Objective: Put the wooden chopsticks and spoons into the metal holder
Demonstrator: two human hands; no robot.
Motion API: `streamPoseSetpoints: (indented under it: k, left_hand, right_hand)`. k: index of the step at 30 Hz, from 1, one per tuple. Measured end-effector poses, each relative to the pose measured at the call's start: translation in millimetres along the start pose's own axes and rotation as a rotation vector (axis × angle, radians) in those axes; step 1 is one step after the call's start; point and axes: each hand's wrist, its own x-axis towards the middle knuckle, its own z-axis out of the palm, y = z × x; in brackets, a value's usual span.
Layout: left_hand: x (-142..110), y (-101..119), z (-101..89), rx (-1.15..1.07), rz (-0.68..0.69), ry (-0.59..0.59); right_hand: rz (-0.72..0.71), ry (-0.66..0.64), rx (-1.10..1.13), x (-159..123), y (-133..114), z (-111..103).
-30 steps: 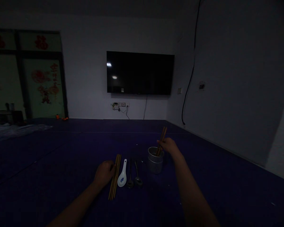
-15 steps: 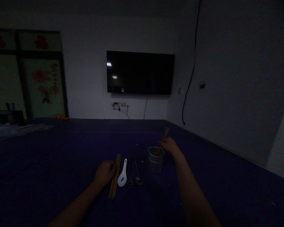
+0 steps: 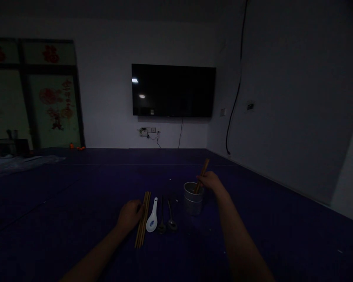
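Observation:
My right hand (image 3: 210,181) is closed on a bundle of wooden chopsticks (image 3: 205,166), held slanted with their lower ends inside a grey metal cup (image 3: 193,205). My left hand (image 3: 131,214) lies low with curled fingers, its fingertips against the left side of a row of several wooden chopsticks (image 3: 141,231). To the right of that row lies a white ceramic soup spoon (image 3: 151,223) with a blue mark in its bowl. Beside it are two dark metal spoons, one straight (image 3: 162,227) and one with a bent-looking handle (image 3: 172,224). The light is dim.
The dark blue surface (image 3: 106,176) runs to the far wall, where a black television (image 3: 173,91) hangs. Crumpled clear plastic (image 3: 23,163) lies at the left. A dark cable (image 3: 233,105) hangs down the right wall. Small orange objects (image 3: 80,148) sit near the door.
The view has shifted very slightly. Both hands, the chopsticks, the cup and the spoons stay practically where they were.

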Motion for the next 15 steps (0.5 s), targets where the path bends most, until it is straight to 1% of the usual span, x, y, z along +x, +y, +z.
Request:
streamPoseSetpoints:
  k: [12, 15]
  left_hand:
    - [1.6, -1.7, 0.5, 0.006, -0.029, -0.029]
    - [1.2, -2.0, 1.0, 0.004, -0.014, -0.010]
  right_hand:
    - [-0.006, 0.018, 0.003, 0.3, 1.7, -0.8]
    - [-0.007, 0.032, 0.005, 0.5, 2.0, -1.3]
